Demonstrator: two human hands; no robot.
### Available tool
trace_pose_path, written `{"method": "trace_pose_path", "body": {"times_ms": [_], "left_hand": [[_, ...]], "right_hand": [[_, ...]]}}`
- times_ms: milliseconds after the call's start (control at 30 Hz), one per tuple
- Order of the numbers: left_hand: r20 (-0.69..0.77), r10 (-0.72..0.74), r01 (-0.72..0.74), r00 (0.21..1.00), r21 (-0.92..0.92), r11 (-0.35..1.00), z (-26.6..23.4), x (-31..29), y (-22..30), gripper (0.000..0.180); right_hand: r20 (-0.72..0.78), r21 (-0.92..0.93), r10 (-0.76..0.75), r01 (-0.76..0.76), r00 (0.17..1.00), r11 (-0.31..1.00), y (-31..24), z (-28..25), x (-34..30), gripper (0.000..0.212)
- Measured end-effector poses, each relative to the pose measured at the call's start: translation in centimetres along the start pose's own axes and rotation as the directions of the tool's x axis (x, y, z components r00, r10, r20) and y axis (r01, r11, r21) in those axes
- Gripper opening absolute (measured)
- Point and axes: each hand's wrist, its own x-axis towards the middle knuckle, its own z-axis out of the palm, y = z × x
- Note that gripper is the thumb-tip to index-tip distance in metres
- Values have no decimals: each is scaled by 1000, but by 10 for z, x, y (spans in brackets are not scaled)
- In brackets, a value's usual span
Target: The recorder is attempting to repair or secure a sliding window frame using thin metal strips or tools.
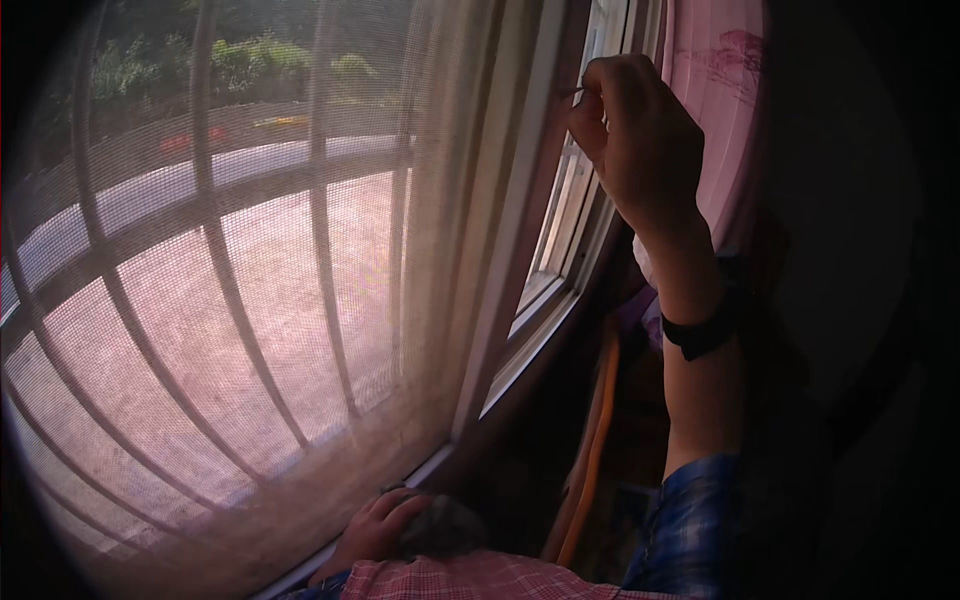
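My right hand (645, 135) is raised beside the window frame, thumb and fingertips pinched together on a small thin dark piece (573, 92). Its kind is too small to make out. The piece points left, toward the dark upright edge of the window frame (525, 200). Low down by the sill, my left hand (372, 530) has its fingers curled over a rumpled dark grey cloth (440, 527). A mesh window screen (250, 330) fills the left side, with curved bars showing through it.
A pink curtain (710, 110) hangs behind my right hand. The white sliding window track (545, 290) runs alongside the frame. Below it stands a curved wooden rail (592, 450), like part of a chair. The right side is too dark to read.
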Motion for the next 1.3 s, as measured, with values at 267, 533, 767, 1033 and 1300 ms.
{"method": "trace_pose_path", "body": {"times_ms": [267,533,767,1033,1300], "left_hand": [[1,0,0,1000,5,1000,2,-1,3,68],[6,32,-32,999,36,999,8,-5,-11,70],[27,-1,-1,1000,40,999,8,-6,-8,73],[10,4,-4,1000,32,999,7,-5,-3,74],[3,-52,52,999,-57,997,-5,0,11,64]], "right_hand": [[-40,162,182,-174,982,971,4,-13,-8,17],[173,468,370,-407,913,785,-19,-26,-20,38],[287,452,437,-523,852,723,-17,-18,-10,31],[170,430,324,-366,930,825,-15,-17,-5,12],[120,326,247,-274,961,905,0,-8,3,8]]}}
